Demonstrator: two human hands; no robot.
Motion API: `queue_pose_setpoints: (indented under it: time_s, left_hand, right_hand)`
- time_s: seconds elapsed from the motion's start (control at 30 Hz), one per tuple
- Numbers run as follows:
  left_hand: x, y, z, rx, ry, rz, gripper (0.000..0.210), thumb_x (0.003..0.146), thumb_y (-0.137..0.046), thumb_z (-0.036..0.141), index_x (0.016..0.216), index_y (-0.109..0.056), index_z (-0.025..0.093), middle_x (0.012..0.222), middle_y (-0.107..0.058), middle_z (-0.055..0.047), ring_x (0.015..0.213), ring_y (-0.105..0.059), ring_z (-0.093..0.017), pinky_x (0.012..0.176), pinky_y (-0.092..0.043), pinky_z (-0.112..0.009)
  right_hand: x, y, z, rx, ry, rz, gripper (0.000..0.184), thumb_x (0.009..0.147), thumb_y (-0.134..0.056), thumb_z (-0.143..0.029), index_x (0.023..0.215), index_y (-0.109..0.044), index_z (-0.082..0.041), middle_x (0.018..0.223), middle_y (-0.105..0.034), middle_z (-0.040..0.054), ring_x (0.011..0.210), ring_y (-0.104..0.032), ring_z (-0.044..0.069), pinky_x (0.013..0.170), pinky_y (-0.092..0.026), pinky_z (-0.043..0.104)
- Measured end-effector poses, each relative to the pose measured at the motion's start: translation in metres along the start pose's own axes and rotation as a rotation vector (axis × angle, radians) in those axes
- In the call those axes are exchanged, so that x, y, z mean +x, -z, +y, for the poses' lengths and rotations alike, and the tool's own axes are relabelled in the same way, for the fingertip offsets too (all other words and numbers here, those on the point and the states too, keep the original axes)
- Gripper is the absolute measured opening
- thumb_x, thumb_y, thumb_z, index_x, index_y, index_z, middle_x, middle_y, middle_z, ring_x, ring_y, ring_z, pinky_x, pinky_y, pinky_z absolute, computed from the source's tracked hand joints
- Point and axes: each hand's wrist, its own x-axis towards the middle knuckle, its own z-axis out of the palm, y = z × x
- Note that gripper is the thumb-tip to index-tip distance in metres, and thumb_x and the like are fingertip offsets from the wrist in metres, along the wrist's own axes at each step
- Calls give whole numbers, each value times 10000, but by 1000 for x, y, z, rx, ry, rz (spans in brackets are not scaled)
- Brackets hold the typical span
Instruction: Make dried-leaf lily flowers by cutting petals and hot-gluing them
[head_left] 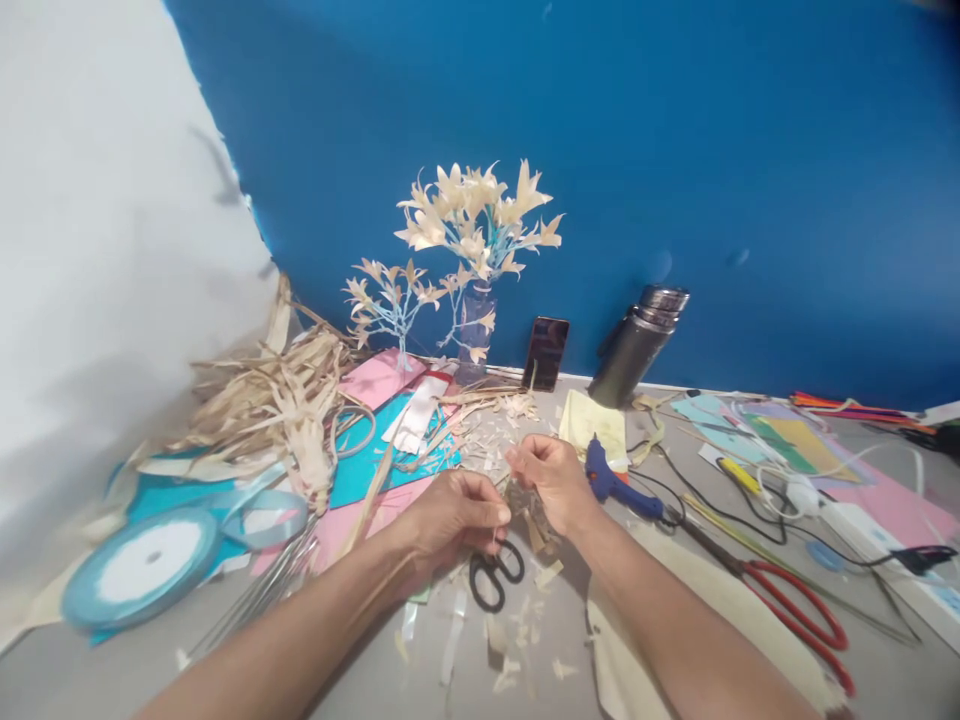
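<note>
From the head, the left hand (469, 510) and right hand (551, 475) pinch thumb to fingers, whatever they hold too small to tell. Black-handled scissors (486, 582) lie at six o'clock, blades hidden; glue gun (619, 487), three; ribbon spool (84, 595), nine.

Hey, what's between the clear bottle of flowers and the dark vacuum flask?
In the head view, a smartphone stands upright between the clear bottle and the dark vacuum flask.
</note>
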Motion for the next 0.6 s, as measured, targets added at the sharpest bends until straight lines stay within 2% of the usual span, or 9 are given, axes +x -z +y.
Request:
queue_pose_setpoints:
  time_s: [0.13,0.27,0.37,0.47,0.6]
  left_hand:
    - [1,1,-1,-6,-30,-14,302,539,-886,220,610,-605,134,531,-650,-45,453,-602,-142,498,-514,-257]
    - [4,9,1,-53,-38,-81,283,609,-870,242,632,-608,140,555,-651,-39,461,-607,-137,499,-522,-251]
    - [4,16,5,-53,-30,-222,244,708,-817,304,688,-680,103,634,-681,-83,541,-651,-153,569,-557,-269]
    - [1,16,8,-34,5,-321,329,794,-739,386,784,-733,58,741,-711,-143,644,-699,-193,658,-575,-302]
    - [-1,5,10,-100,-113,-160,346,814,-714,435,894,-732,99,821,-722,-118,687,-700,-186,680,-555,-298]
  right_hand:
    - [0,0,1,36,11,-46,391,701,-821,-481,584,-649,-150,485,-507,-35,451,-319,60,467,-208,232]
    - [4,6,0,127,-38,-138,339,783,-765,-482,782,-761,-143,508,-493,-30,475,-333,62,476,-235,217]
    - [6,10,-3,229,-96,-194,306,767,-790,-444,887,-777,-163,724,-636,38,529,-381,65,467,-262,204]
    - [6,12,-7,292,-146,-227,283,731,-824,-409,880,-775,-173,922,-682,85,583,-433,72,448,-255,190]
    - [4,10,-5,245,-170,-262,317,759,-800,-441,902,-772,-159,650,-588,18,525,-425,67,439,-232,183]
